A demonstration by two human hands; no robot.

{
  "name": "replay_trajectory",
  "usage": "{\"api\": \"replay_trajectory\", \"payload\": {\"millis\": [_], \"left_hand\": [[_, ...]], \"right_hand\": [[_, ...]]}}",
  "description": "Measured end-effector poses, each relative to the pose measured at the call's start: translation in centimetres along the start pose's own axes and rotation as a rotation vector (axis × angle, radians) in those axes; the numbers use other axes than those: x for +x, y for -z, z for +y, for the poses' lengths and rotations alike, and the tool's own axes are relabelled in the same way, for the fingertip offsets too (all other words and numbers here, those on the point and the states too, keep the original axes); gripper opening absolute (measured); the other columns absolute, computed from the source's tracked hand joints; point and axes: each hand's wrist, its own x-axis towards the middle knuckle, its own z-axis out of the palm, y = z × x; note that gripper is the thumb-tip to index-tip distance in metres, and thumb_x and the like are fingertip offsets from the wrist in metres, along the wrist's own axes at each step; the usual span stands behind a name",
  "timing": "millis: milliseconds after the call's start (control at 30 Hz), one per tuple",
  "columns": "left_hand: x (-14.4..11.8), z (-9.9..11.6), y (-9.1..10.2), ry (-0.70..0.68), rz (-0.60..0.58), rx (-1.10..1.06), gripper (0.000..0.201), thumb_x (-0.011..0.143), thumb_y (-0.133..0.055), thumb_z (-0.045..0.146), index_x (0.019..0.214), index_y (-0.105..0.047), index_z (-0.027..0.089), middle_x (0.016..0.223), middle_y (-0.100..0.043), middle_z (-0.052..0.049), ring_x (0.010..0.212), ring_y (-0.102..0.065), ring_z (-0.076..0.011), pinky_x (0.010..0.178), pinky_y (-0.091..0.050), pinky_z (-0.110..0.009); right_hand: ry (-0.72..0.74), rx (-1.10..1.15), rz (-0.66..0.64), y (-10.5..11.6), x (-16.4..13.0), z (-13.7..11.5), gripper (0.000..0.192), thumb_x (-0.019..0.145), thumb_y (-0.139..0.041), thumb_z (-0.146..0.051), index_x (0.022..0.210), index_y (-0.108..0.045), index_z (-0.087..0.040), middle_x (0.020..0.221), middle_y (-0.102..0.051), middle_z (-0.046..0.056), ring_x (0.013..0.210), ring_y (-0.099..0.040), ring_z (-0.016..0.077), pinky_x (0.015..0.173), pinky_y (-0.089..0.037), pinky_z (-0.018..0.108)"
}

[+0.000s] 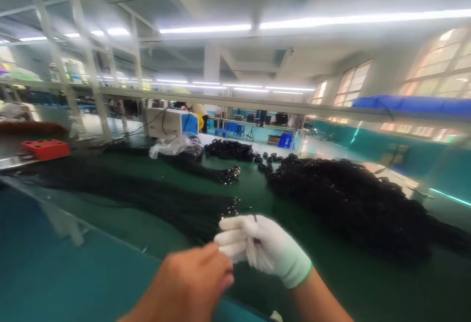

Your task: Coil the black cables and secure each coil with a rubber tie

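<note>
My left hand [195, 280] is bare and slightly blurred, its fingers curled and pressed together close to the fingertips of the other hand. My right hand [259, 246] wears a white glove with a green cuff. Its fingers lie side by side, bent toward the thumb, and small dark bits show by the thumb and palm. What either hand grips is too small or hidden to name. Just beyond them, a long bundle of black cables [147, 197] lies on the green tabletop [253, 197], with shiny metal tips at its near end.
A large heap of coiled black cables [342, 199] fills the right side, with a smaller pile of black coils [228, 149] behind. Also on the table are a clear plastic bag [172, 146], a red box [46, 149] and a white-and-blue machine [171, 123]. A shelf rail [235, 100] crosses above.
</note>
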Motion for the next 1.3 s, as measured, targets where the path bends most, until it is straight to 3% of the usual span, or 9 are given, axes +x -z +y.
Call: {"api": "replay_trajectory", "payload": {"millis": [100,233,367,500,633,767,933,1133,1300], "left_hand": [[3.0,-1.3,4.6,0.172,-0.060,-0.141,0.016,0.086,-0.052,0.027,0.079,-0.065,0.021,0.074,-0.061,0.003,0.065,-0.056,-0.0098,0.057,-0.040,-0.017],[4.8,-3.1,5.8,0.280,-0.109,-0.344,0.012,0.081,-0.056,0.024,0.074,-0.066,0.021,0.076,-0.062,0.004,0.066,-0.056,-0.0090,0.060,-0.041,-0.018],[4.7,-4.5,2.4,0.378,-0.108,-0.626,0.014,0.078,-0.054,0.021,0.070,-0.065,0.018,0.072,-0.062,0.002,0.065,-0.055,-0.0110,0.059,-0.041,-0.020],[1.1,-4.3,-4.9,0.588,-0.167,-0.944,0.030,0.086,-0.042,0.035,0.077,-0.063,0.016,0.060,-0.055,0.002,0.050,-0.046,-0.0091,0.047,-0.037,-0.019],[-3.6,-2.2,-8.4,0.425,-0.143,-0.526,0.034,0.091,-0.034,0.037,0.080,-0.060,0.018,0.065,-0.059,-0.001,0.053,-0.049,-0.0105,0.048,-0.034,-0.019],[-2.0,-0.9,-1.8,0.185,-0.111,-0.199,0.027,0.089,-0.039,0.024,0.072,-0.060,0.018,0.069,-0.061,-0.002,0.057,-0.052,-0.0110,0.055,-0.037,-0.020],[3.5,-3.7,4.2,0.259,-0.171,-0.532,0.006,0.075,-0.063,0.023,0.072,-0.066,0.018,0.073,-0.062,0.002,0.066,-0.055,-0.0107,0.060,-0.039,-0.018],[0.1,-5.6,-3.9,0.660,-0.150,-1.012,0.029,0.080,-0.050,0.041,0.065,-0.058,0.017,0.054,-0.050,0.003,0.048,-0.044,-0.0092,0.047,-0.037,-0.020],[-4.5,-2.5,-6.9,0.502,-0.068,-0.480,0.033,0.092,-0.033,0.036,0.085,-0.061,0.020,0.068,-0.060,-0.001,0.058,-0.054,-0.0122,0.056,-0.041,-0.020]], "right_hand": [[-0.160,-0.040,-0.151,-0.9,-0.1,2.1,0.050,0.077,-0.064,-0.039,0.109,-0.056,-0.002,0.098,-0.065,0.022,0.089,-0.065,0.0293,0.089,-0.038,0.052],[-0.197,0.028,-0.206,-2.3,-0.1,3.4,0.039,0.083,-0.059,-0.031,0.111,-0.055,-0.004,0.094,-0.066,0.022,0.087,-0.066,0.0300,0.085,-0.040,0.057],[-0.143,0.043,-0.148,-3.7,0.4,3.4,0.038,0.082,-0.060,-0.033,0.110,-0.053,-0.008,0.089,-0.065,0.013,0.087,-0.066,0.0288,0.084,-0.041,0.056],[0.069,0.140,-0.048,-3.5,0.7,1.9,0.022,0.081,-0.063,-0.029,0.096,-0.056,-0.014,0.077,-0.059,0.001,0.069,-0.061,0.0149,0.084,-0.045,0.049],[0.273,0.076,0.201,-1.3,0.7,1.1,0.022,0.081,-0.063,-0.027,0.099,-0.057,-0.015,0.081,-0.061,0.002,0.071,-0.061,0.0148,0.086,-0.045,0.046],[0.051,-0.045,0.162,-0.7,0.3,3.0,0.040,0.078,-0.066,-0.031,0.110,-0.056,-0.010,0.101,-0.063,0.014,0.083,-0.064,0.0215,0.083,-0.045,0.045],[-0.188,0.076,-0.143,-3.3,0.3,5.0,0.037,0.073,-0.070,-0.034,0.098,-0.056,-0.010,0.084,-0.062,0.007,0.072,-0.063,0.0195,0.077,-0.046,0.046],[0.008,0.223,-0.111,-4.6,0.9,3.4,0.037,0.069,-0.075,-0.028,0.073,-0.039,-0.017,0.067,-0.036,-0.007,0.055,-0.038,0.0055,0.062,-0.039,0.028],[0.216,0.153,0.074,-3.2,0.9,2.2,0.023,0.077,-0.067,-0.025,0.075,-0.046,-0.016,0.069,-0.038,-0.004,0.059,-0.039,0.0077,0.061,-0.037,0.027]]}}
